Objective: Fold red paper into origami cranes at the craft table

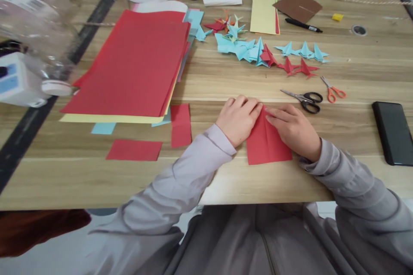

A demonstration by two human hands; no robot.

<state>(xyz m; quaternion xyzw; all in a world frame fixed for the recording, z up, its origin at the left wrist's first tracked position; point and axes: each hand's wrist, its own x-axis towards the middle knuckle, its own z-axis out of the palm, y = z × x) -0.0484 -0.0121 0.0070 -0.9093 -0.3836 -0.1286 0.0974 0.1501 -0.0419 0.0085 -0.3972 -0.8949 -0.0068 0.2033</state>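
A red paper sheet lies flat on the table in front of me, with a crease running down its middle. My left hand rests on its upper left, fingers bent and pressed onto the paper near the top edge. From the other side, my right hand holds the upper right part, its fingertips meeting the paper close to the crease. The palms hide the paper's side edges. Just beyond my right hand lie black-handled scissors and smaller orange-handled scissors.
To the left is a stack of coloured paper, red sheet on top, with red offcuts in front. Several folded paper cranes sit farther back. A phone lies at right, a pen behind, and plastic bottles at far left.
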